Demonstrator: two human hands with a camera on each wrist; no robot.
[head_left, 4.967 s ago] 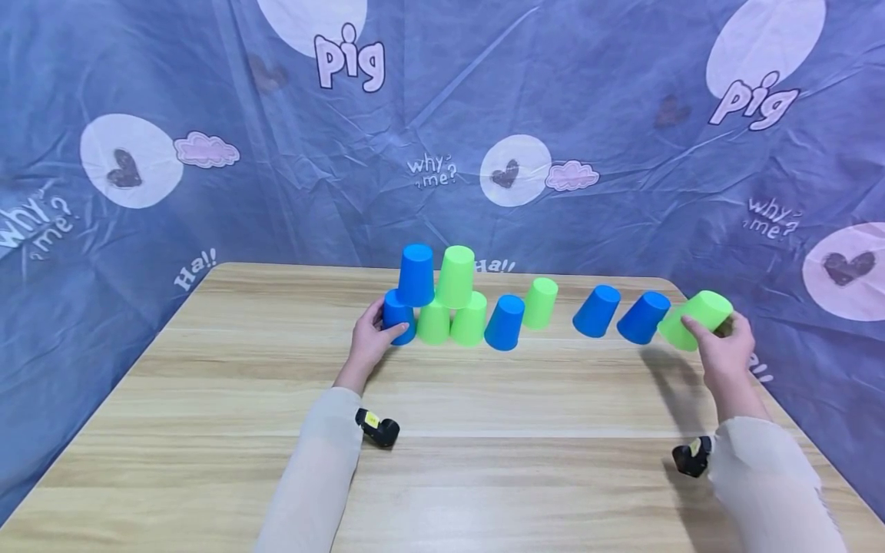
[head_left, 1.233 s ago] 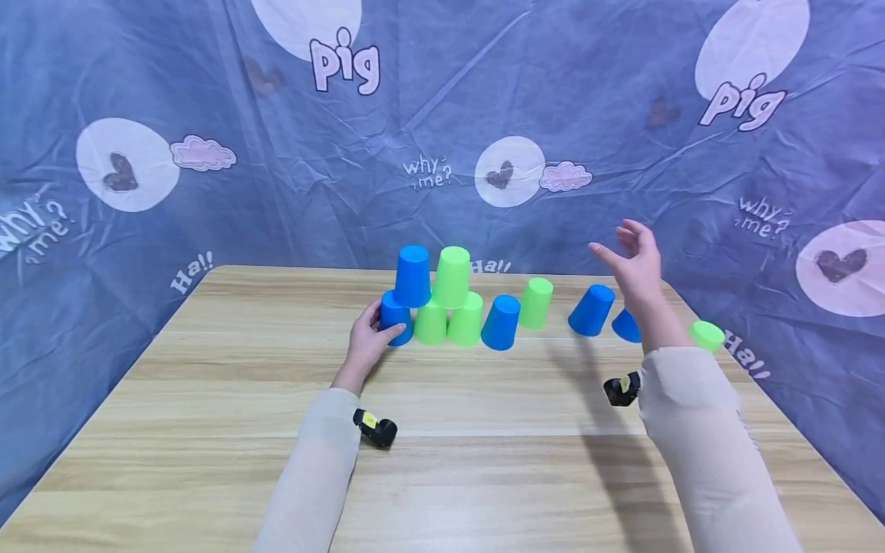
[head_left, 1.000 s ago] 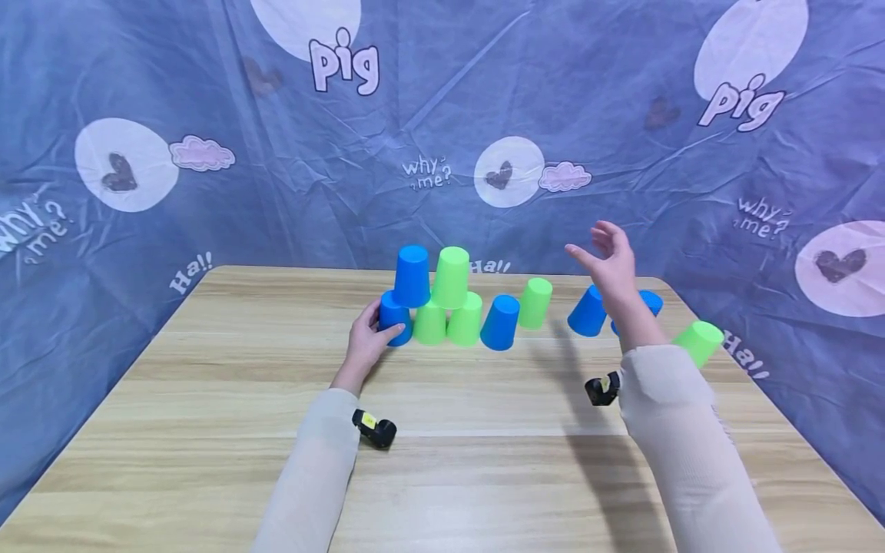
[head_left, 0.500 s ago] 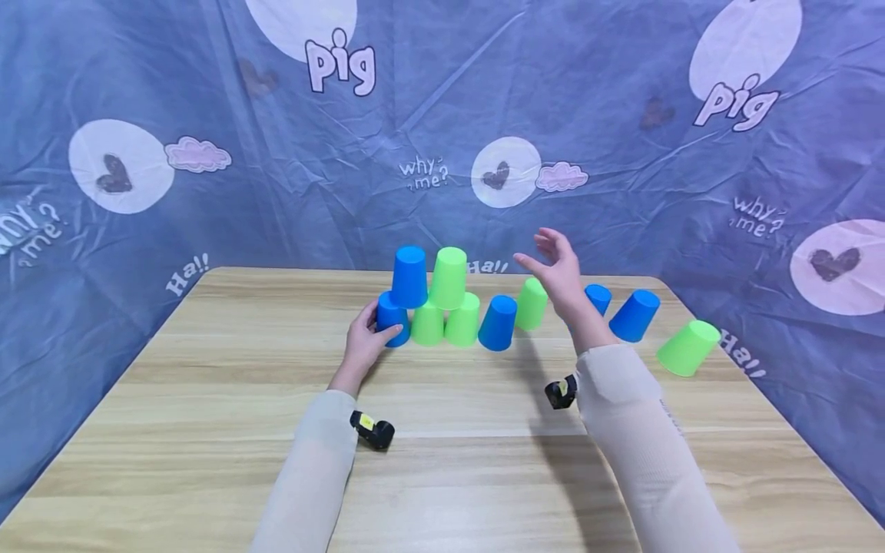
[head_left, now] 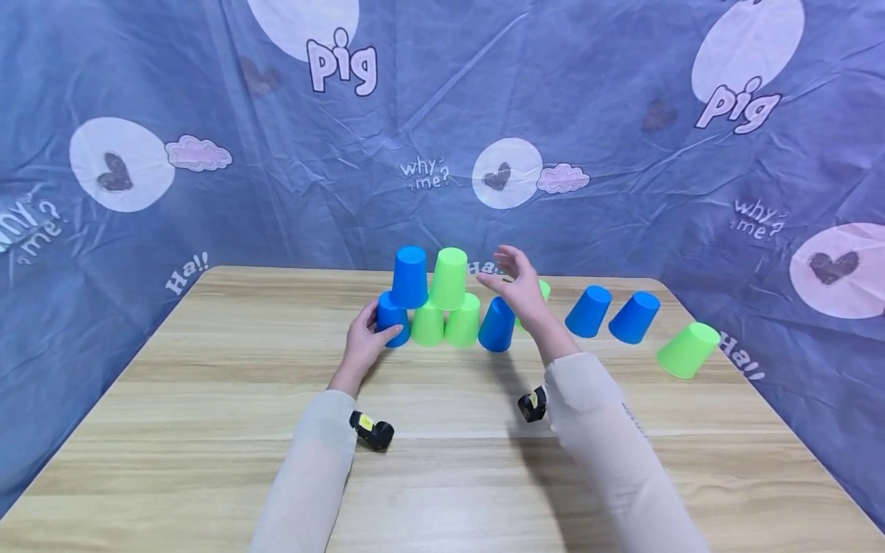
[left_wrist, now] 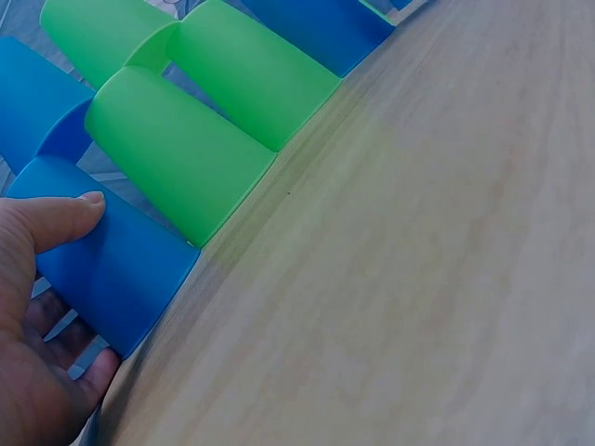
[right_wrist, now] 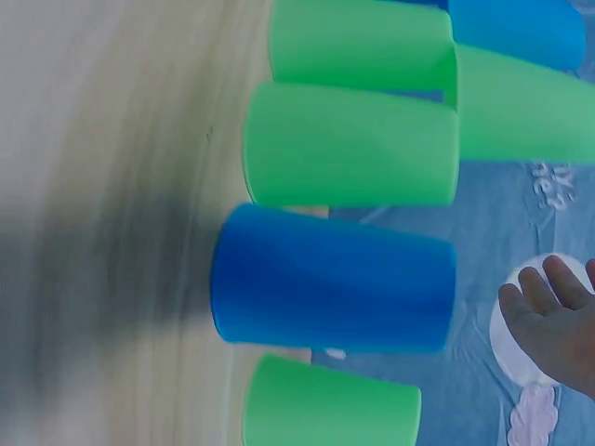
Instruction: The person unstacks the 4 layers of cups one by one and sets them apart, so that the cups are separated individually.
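Cup of blue tapered plastic (left_wrist: 121,269), mouth down at the left end of the base row: landmark. Left hand (head_left: 362,338) grips it, thumb in front, fingers round behind. Right of landmark: pair of lime-green tapered plastic cups (head_left: 428,326), mouth down. Upper blue plastic cup (head_left: 411,280) straddles landmark and its neighbour; upper lime-green plastic cup (head_left: 448,283), up and right of landmark, straddles the pair. Right hand (head_left: 518,290) is in the air right of landmark, past the upper tier, fingers apart, holding nothing. Along the table, farther right of landmark: single blue plastic cup (head_left: 495,329), rear lime-green plastic cup (head_left: 545,290) partly hidden by the right hand, two blue plastic cups (head_left: 588,313), far lime-green plastic cup (head_left: 687,350). Step looks like bracing: light grip, no sideways push on landmark, upper tier would probably slip; right fingers best come in slow
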